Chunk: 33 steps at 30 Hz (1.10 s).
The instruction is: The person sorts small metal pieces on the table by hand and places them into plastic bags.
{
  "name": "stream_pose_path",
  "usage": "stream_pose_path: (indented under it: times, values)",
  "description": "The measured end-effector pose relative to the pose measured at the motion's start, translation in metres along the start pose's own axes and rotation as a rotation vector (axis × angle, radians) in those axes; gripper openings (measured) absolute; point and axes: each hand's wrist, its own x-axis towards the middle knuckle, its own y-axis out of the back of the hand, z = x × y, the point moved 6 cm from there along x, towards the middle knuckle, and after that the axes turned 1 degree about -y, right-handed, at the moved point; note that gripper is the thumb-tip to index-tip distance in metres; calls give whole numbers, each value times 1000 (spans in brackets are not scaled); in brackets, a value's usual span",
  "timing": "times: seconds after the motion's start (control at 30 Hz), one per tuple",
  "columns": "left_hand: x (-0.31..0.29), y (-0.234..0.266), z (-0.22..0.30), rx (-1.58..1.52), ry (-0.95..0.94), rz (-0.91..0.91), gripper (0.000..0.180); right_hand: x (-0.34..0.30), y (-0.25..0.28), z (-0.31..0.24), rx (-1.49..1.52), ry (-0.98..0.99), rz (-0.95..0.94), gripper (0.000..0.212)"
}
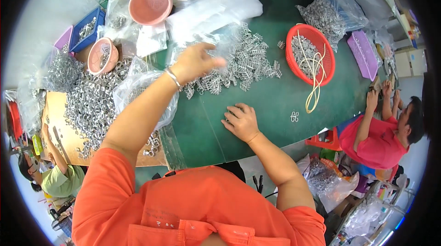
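Note:
My left hand, with a metal bangle at its wrist, hovers over the left edge of a heap of small silvery metal pieces. Its fingers are apart and I see nothing in them; the thumb is blurred. Beside it lies clear plastic film. My right hand rests on the green tabletop in front of the heap, fingers spread and slightly bent. Farther right on the table is one loose looped metal piece.
A red basket of metal pieces and pale cord stands right of the heap. To the left are a plastic bag, a pile of metal rings and pink bowls. Two people sit at the table's ends.

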Motion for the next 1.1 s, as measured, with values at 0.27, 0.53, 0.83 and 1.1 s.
stream_pose_path:
  times: [0.27,0.53,0.83,1.1]
  values:
    - [-11,-39,14,1057,-690,169,71,18,25,19,209,-224,215,18]
    - [58,-31,16,838,-575,128,4,-20,-6,73,1605,-1308,378,20]
    - [-10,-62,62,301,-808,144,25,92,38,45,2457,-995,546,36]
    - [-4,-26,98,141,-654,246,27,153,85,74,1125,-996,240,40]
